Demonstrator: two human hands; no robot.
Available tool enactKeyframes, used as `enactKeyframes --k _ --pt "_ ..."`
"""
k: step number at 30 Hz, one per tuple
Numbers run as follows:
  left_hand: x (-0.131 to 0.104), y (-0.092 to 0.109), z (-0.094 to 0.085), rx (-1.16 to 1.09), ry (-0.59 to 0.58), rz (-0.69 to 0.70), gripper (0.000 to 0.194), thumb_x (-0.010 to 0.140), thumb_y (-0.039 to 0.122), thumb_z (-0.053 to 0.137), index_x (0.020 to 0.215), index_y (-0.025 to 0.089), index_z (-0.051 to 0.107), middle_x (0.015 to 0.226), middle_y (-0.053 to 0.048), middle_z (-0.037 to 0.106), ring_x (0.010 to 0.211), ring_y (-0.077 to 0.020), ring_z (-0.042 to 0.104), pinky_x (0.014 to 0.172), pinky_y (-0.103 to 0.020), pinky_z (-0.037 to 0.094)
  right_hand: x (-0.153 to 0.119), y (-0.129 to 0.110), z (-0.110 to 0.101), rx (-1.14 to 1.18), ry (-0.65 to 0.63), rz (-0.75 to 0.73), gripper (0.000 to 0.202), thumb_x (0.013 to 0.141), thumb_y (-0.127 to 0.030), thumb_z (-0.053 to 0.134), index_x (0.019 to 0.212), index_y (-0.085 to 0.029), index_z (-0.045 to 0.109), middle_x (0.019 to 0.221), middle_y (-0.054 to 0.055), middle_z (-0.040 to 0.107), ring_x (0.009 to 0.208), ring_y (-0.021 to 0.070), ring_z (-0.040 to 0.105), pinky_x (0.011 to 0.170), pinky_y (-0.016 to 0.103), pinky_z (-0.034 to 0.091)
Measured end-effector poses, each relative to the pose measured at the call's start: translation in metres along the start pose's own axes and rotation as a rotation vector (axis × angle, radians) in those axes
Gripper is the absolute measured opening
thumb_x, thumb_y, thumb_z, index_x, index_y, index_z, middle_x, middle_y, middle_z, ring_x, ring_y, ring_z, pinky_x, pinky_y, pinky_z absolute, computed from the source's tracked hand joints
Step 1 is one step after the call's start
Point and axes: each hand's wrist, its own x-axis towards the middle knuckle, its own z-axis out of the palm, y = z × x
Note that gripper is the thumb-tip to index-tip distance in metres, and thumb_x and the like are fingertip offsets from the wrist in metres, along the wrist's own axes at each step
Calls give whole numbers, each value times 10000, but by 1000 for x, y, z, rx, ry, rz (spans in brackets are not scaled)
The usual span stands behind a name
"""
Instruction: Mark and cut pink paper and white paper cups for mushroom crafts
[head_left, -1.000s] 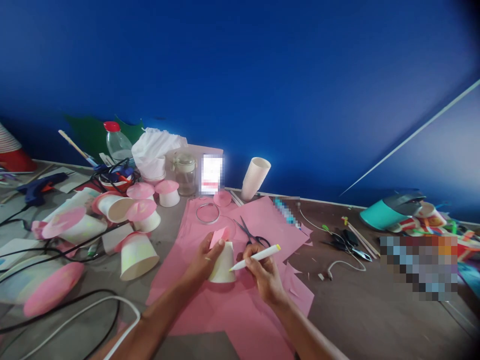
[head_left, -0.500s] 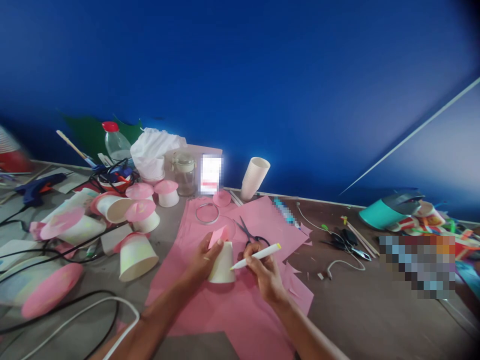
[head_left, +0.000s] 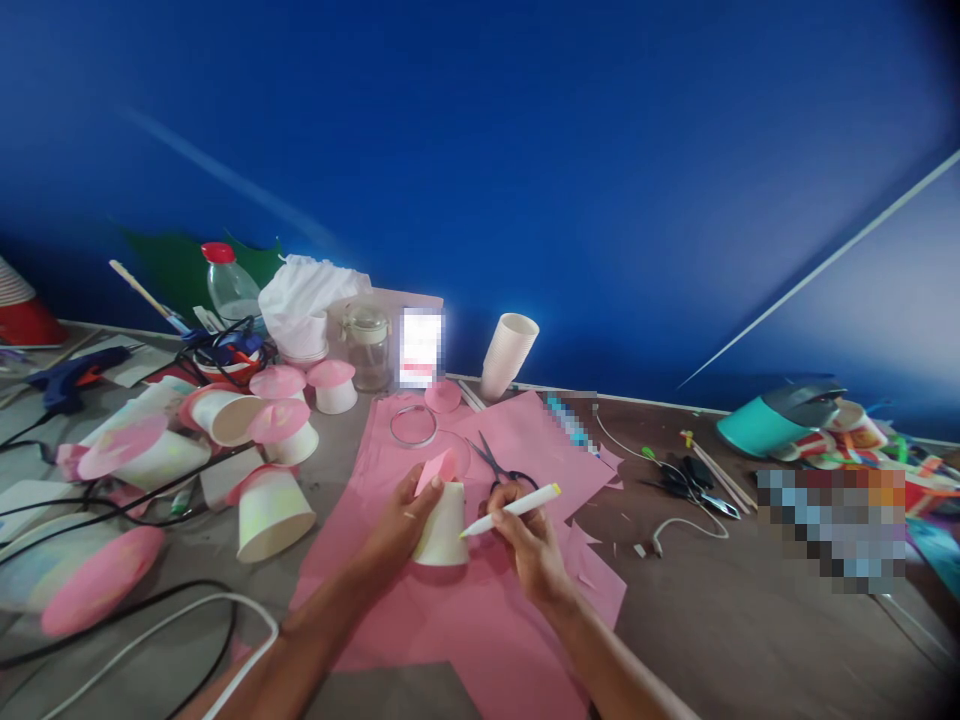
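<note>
In the head view, a white paper cup stands upside down over pink paper, with a folded pink paper piece at its top. My left hand is closed around the cup's left side, its thumb on the pink piece. My right hand pinches a white felt-tip marker with a yellow end. The marker's yellow tip meets the cup's lower right side. Just beyond my right hand lie dark-handled scissors, their handles partly hidden by the fingers.
Several pink-topped paper cups crowd the left, among black and white cables. A glue gun lies at far left. Behind stand a glass jar and a leaning cup stack. Right are pliers and a teal container.
The view has shifted very slightly. Both hands, the cup and the marker hold nearly the same position, with the marker tip still at the cup's side.
</note>
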Motion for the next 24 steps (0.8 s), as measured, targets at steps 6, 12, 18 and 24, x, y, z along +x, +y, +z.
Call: enactKeyframes --k 6,12,18,24 --pt "1 -2 -2 -28 -26 -27 632 744 668 729 1132 184 609 813 -49 716 677 -198 665 565 -270 504 1 -2 -3 158 -30 33 256 730 -399 764 663 -223 591 595 -53 477 542 107 352 528 252 309" --pt "1 -2 -1 -32 -23 -18 585 750 672 721 1053 182 619 766 -40 701 674 -208 676 563 -277 508 -3 -1 0 61 -74 28 318 708 -442 816 638 -196 626 582 -46 486 536 101 360 512 257 283" --pt "0 -3 -1 -120 -46 -33 515 796 606 719 1099 200 626 850 -51 728 682 -186 671 575 -263 507 6 -1 -2 149 131 3 326 737 -492 807 712 -222 626 549 -76 465 514 92 365 507 227 329" --pt "0 2 -1 -220 22 -75 509 757 600 759 1006 169 653 697 3 660 545 -134 591 494 -238 467 2 -6 6 227 67 6 417 810 -620 710 962 -233 688 541 -44 586 498 130 507 519 261 441"
